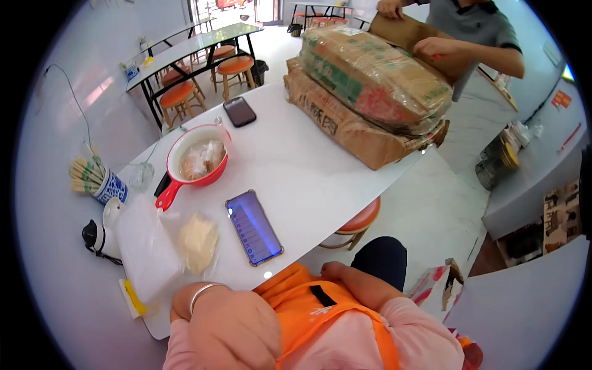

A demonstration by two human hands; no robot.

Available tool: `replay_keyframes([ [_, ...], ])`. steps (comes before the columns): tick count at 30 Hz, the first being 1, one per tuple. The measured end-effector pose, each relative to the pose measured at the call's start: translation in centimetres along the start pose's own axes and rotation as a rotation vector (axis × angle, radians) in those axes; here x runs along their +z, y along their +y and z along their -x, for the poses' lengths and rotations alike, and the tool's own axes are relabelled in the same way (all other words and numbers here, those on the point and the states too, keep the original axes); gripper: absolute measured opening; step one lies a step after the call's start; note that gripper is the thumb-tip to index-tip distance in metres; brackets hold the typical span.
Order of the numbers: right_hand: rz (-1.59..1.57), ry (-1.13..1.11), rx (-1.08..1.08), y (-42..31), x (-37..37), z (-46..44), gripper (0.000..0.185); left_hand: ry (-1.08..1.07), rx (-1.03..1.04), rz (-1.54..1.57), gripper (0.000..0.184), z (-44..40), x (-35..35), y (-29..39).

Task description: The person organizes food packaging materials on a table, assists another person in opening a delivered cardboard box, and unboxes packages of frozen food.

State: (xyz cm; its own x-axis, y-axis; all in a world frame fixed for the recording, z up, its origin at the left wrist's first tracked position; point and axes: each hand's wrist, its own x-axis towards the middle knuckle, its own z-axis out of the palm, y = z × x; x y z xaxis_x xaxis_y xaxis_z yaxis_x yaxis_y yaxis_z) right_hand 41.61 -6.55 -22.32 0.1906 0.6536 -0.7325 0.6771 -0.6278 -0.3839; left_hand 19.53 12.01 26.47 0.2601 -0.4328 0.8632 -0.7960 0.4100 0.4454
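My left hand [234, 330], with a silver bangle at its wrist, is raised close to the camera in front of the orange apron [296, 308]. Its fingers are hidden. My right hand [333, 269] rests low by my lap, near the table's front edge; its fingers look curled closed and nothing shows in it. Nearest on the white table [320, 179] lies a phone with its screen lit [253, 227]. Left of it are a clear bag with a pale, dough-like lump [198, 242] and a stack of thin white plastic bags [148, 246].
A red-handled bowl [196, 154] holds a bagged item. Beyond it lies a dark phone [239, 111]. Chopsticks in a blue-and-white holder [111, 185] and a white bottle [106, 237] line the left wall. Plastic-wrapped cartons [376, 80] fill the far right; another person's hands [435, 48] hold cardboard there.
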Motion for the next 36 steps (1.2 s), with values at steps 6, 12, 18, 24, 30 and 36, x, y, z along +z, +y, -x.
replay_keyframes([
  [6, -0.033, 0.063, -0.053, 0.7, -0.5, 0.5, 0.038, 0.112, -0.301, -0.194, 0.018, 0.2, 0.1, -1.8],
  [12, -0.035, 0.118, -0.098, 2.4, 0.1, 0.3, 0.038, 0.094, -0.490, -0.309, 0.021, 0.3, 0.2, -3.7],
  [18, -0.048, 0.156, -0.092, 2.0, -0.5, 1.5, 0.035, 0.121, -0.518, -0.345, 0.021, 0.4, 0.3, -4.4],
  [24, -0.590, 1.167, -0.063, -1.0, -16.5, 12.6, 0.023, 0.150, -0.542, -0.417, 0.019, 0.4, 0.1, -4.9],
  [30, -0.790, 1.668, -0.611, -3.0, -33.8, 30.3, 0.023, 0.139, -0.525, -0.470, 0.019, 0.3, -0.1, -5.0],
  [36, -0.299, 1.843, -0.426, -6.4, -40.1, 29.9, 0.042, 0.123, -0.536, -0.464, 0.019, 0.1, 0.1, -4.3],
])
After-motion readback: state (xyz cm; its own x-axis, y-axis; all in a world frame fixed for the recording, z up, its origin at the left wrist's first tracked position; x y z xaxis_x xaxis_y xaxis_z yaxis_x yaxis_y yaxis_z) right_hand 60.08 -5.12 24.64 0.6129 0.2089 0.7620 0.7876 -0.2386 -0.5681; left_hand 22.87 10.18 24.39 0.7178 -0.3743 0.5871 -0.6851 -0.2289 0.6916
